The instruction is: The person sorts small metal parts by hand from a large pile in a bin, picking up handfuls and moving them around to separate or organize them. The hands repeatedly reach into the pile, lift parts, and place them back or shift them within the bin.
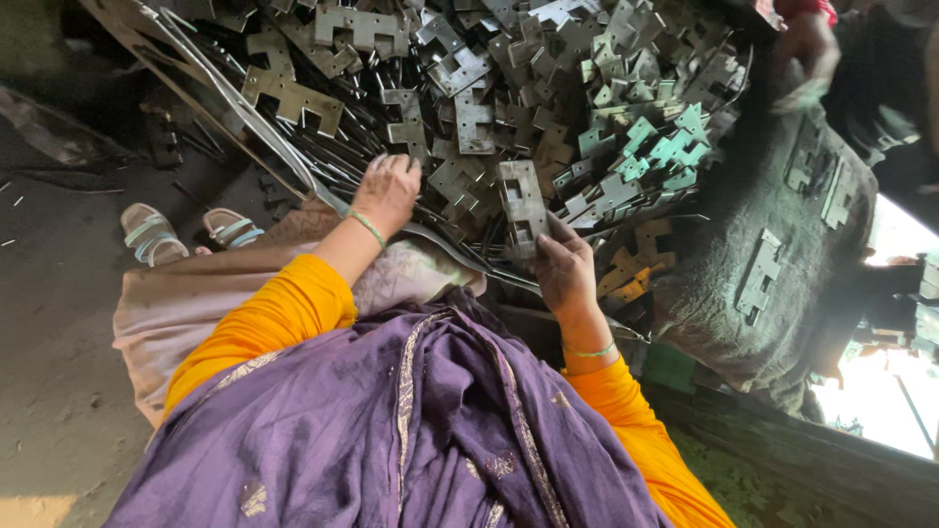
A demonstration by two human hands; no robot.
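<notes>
Head view, looking straight down over a purple scarf (411, 430) and orange sleeves (284, 313), and I'm seeing both hands out in front at the edge of a big heap of metal plates (509, 88) that fills the upper middle of the frame. The right hand (565, 274), just right of centre, is grasping one flat punched bracket (521, 205), pinched at its lower end and held upright above the pile. The left hand (388, 191), a little left of centre, rests palm down with fingers curled into the plates; I can't tell whether it grips one or only steadies itself. A long bent metal strip (293, 156) runs diagonally from the upper left toward the lap. Sandals (186, 235) sit on the dusty floor (59, 391) at middle left. At the right, a dark sack (773, 244) carries a few loose plates, and another person's hand (807, 49) shows in the upper right corner.

My read on doing this well: keep the pinch low on the bracket so its holes stay visible for checking, lift pieces clear rather than dragging them, and mind the sharp edges under the left palm.
</notes>
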